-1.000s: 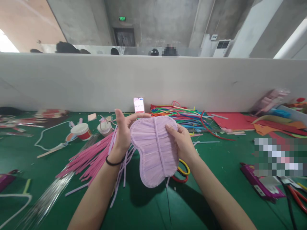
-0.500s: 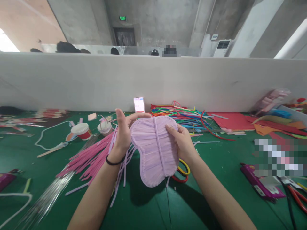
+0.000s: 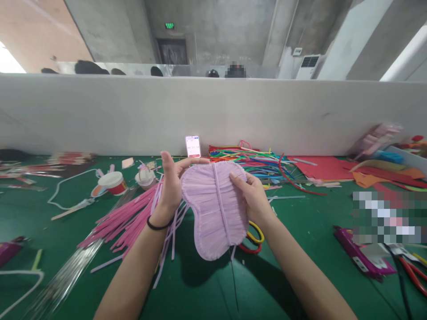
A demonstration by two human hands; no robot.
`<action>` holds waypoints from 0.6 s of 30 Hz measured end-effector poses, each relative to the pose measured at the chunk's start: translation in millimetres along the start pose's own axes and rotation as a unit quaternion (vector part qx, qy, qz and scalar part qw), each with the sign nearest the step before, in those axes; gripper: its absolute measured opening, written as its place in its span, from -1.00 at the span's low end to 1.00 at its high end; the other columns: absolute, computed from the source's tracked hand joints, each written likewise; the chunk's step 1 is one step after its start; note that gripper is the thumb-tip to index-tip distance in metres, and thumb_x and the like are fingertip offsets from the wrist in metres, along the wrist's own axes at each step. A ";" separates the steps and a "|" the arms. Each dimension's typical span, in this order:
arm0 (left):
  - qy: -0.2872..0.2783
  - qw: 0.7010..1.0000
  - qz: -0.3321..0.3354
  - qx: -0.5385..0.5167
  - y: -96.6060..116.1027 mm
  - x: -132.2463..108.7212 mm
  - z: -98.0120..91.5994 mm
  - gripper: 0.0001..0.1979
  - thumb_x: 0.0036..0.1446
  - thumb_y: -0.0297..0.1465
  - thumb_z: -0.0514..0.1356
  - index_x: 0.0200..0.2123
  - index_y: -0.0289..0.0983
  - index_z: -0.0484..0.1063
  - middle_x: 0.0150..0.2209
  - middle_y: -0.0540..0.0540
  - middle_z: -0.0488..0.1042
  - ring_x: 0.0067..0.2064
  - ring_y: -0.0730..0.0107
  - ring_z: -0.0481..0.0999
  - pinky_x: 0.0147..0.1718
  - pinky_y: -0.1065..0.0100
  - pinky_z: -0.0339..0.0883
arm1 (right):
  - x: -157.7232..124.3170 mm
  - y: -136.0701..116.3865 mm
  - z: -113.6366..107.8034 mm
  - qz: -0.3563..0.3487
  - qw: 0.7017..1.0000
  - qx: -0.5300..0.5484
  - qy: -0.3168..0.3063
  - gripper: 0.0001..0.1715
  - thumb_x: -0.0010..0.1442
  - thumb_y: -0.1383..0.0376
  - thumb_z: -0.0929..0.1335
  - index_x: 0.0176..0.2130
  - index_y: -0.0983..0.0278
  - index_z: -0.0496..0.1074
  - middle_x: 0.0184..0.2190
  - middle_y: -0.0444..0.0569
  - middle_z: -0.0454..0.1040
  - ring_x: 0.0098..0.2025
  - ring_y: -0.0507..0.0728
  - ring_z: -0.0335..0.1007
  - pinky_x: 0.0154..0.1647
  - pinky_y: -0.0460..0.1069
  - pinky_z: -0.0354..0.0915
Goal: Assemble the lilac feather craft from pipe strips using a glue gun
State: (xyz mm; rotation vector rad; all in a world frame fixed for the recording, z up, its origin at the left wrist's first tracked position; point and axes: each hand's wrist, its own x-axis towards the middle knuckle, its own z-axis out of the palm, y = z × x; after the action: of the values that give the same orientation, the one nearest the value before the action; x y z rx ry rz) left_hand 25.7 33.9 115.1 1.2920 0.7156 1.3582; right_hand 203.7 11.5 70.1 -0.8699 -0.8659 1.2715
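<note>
My right hand (image 3: 254, 196) grips the right edge of a lilac petal-shaped piece (image 3: 207, 213), its thumb on the front face. The piece looks covered with rows of fuzzy pipe cleaners, with a raised strip down the middle and a wavy rim. From its lower end a thin dark wire (image 3: 234, 278) hangs down. My left hand (image 3: 171, 182) is open at the upper left edge, thumb pointing up and fingers stretched along the top, partly behind the piece. Whether its palm touches the rim I cannot tell. Scissors with yellow and red handles (image 3: 256, 233) lie partly hidden behind the piece.
Pink pipe cleaners (image 3: 126, 222) and lilac ones (image 3: 173, 240) lie to the left, near a paper cup (image 3: 113, 182). A phone (image 3: 193, 146) leans on the white partition (image 3: 133, 115). Multicoloured pipe cleaners (image 3: 247, 160), red sheets (image 3: 320, 169) and a purple tool (image 3: 362, 253) are at right.
</note>
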 end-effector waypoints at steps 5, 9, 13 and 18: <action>0.002 1.000 -0.008 0.003 -0.3 1.5 -1.1 -0.12 0.17 0.27 -0.22 -0.27 -0.30 0.63 -0.23 -0.29 0.67 -0.15 0.01 0.65 -0.10 0.07 0.51 | 0.1 0.0 -0.7 -0.001 1.000 -0.010 0.001 -0.63 0.01 0.07 0.54 -0.22 0.21 0.59 -0.30 -0.08 0.66 -0.36 0.11 0.52 -0.28 -0.02 0.36; 0.002 1.000 -0.019 0.004 0.8 0.7 0.5 -0.14 0.15 0.28 -0.19 -0.26 -0.28 0.64 -0.23 -0.28 0.67 -0.13 0.00 0.64 -0.10 0.06 0.52 | 0.1 1.2 -0.6 -0.002 1.000 -0.006 0.003 -0.64 -0.01 0.07 0.55 -0.24 0.20 0.59 -0.30 -0.09 0.66 -0.35 0.12 0.53 -0.28 -0.02 0.36; -0.002 1.000 -0.014 -0.005 1.4 -0.5 1.2 -0.17 0.18 0.25 -0.16 -0.25 -0.29 0.65 -0.25 -0.29 0.67 -0.16 -0.02 0.64 -0.08 0.00 0.51 | 0.4 2.1 -1.1 0.004 1.000 -0.019 0.007 -0.63 0.00 0.06 0.54 -0.22 0.20 0.59 -0.29 -0.09 0.66 -0.37 0.11 0.52 -0.30 -0.02 0.36; -0.039 0.999 -0.028 -0.012 1.1 2.4 -7.7 -0.16 0.22 0.22 -0.18 -0.22 -0.34 0.64 -0.24 -0.32 0.66 -0.14 -0.06 0.64 -0.07 0.00 0.50 | 0.0 -3.0 -1.8 -0.005 0.999 -0.031 0.007 -0.63 -0.01 0.05 0.54 -0.24 0.20 0.60 -0.25 -0.07 0.66 -0.30 0.14 0.55 -0.23 -0.01 0.37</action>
State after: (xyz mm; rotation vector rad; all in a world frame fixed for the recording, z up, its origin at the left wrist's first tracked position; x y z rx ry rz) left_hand 18.5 37.8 115.0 1.2905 0.6754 1.2604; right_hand 206.6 11.2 72.1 -0.9217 -0.9024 1.2328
